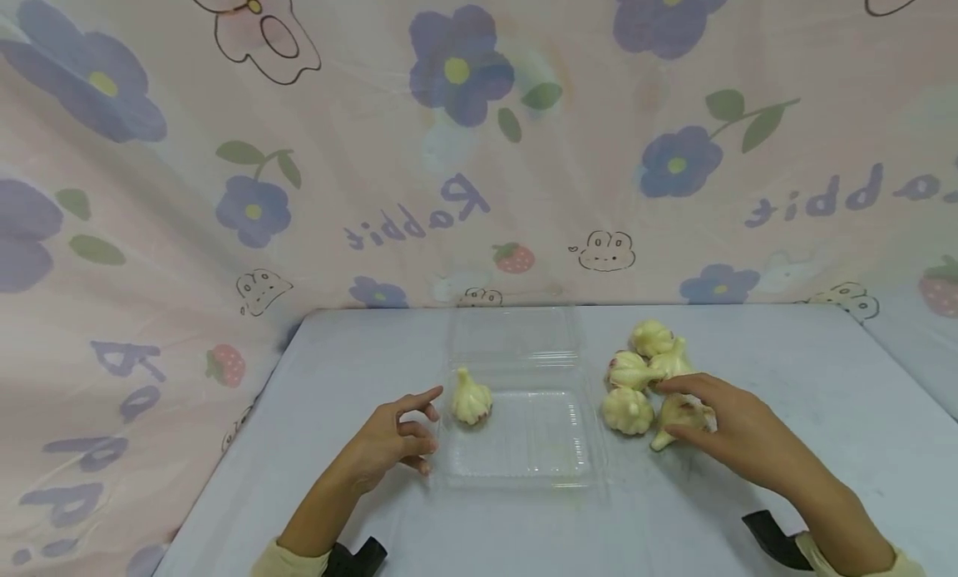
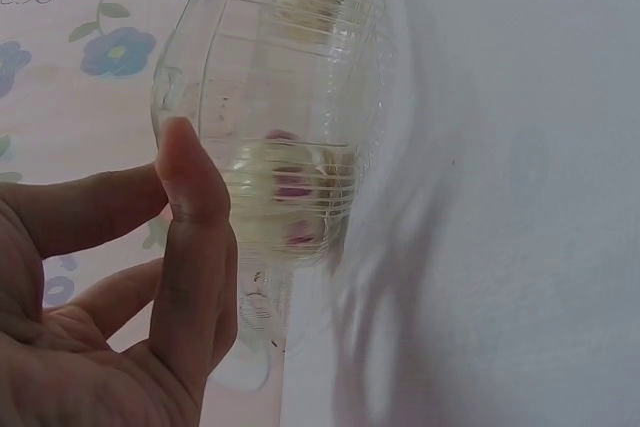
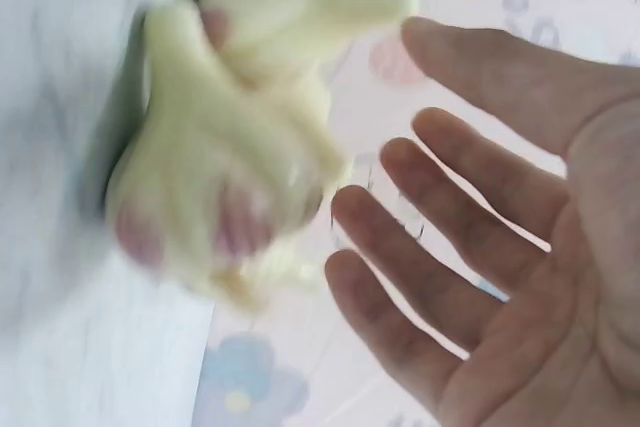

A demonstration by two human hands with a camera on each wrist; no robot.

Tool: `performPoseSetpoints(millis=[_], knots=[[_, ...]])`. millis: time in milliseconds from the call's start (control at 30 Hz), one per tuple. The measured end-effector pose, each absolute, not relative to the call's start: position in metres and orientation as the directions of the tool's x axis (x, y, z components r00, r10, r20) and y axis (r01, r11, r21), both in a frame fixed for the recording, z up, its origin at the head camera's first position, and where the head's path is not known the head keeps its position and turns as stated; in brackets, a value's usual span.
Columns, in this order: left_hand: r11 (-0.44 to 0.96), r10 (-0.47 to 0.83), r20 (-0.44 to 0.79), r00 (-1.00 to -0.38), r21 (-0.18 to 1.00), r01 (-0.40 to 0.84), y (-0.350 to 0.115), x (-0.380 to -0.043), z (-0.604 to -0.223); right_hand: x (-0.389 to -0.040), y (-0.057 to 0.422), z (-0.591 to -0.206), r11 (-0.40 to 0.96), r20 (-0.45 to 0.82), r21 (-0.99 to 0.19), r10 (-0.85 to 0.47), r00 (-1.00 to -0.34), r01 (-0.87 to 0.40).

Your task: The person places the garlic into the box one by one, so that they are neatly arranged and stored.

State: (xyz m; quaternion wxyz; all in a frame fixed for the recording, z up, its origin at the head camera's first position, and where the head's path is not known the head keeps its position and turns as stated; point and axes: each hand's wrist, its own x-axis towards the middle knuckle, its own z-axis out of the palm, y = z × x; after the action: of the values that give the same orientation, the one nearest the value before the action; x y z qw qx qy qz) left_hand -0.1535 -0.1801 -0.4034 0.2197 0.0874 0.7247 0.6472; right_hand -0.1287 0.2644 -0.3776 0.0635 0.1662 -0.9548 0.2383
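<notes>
A clear plastic clamshell box (image 1: 516, 477) lies with its lid (image 1: 512, 332) folded back, and one garlic bulb (image 1: 471, 398) sits at the left inside it. My left hand (image 1: 395, 444) is beside the box's left wall, fingers bent and holding nothing. In the left wrist view its fingertips are right at the rim, with a bulb (image 2: 285, 192) showing through the ribbed wall. To the right of the box, several garlic bulbs (image 1: 627, 411) lie bunched together. My right hand (image 1: 737, 427) reaches over the nearest bulb (image 1: 679, 415), fingers and thumb spread around it. The right wrist view shows the bulbs (image 3: 215, 157) blurred before the spread fingers.
Everything stands on a white-covered table (image 1: 359, 344). Behind it and along its left side hangs a pink curtain (image 1: 479, 203) printed with flowers and rabbits. Black straps (image 1: 358, 558) circle the wrists.
</notes>
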Motion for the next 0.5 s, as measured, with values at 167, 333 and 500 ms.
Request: performPoseSetpoints(millis=[167,333,500], knots=[[0.153,0.415,-0.205,-0.886,0.976,-0.154,-0.181,-0.155,-0.404,-0.133,0.281,-0.386,0.840,0.171,-0.412,-0.309,-0.936,-0.353],[0.158,0.409,-0.210,-0.888,0.975,-0.158,-0.181,-0.155,-0.405,-0.137,0.285,-0.394,0.823,0.154,-0.402,-0.372,-0.916,-0.402],[0.153,0.406,-0.207,-0.890,0.976,-0.157,-0.181,-0.155,-0.405,-0.140,0.287,-0.398,0.829,0.147,-0.373,-0.391,-0.908,-0.417]])
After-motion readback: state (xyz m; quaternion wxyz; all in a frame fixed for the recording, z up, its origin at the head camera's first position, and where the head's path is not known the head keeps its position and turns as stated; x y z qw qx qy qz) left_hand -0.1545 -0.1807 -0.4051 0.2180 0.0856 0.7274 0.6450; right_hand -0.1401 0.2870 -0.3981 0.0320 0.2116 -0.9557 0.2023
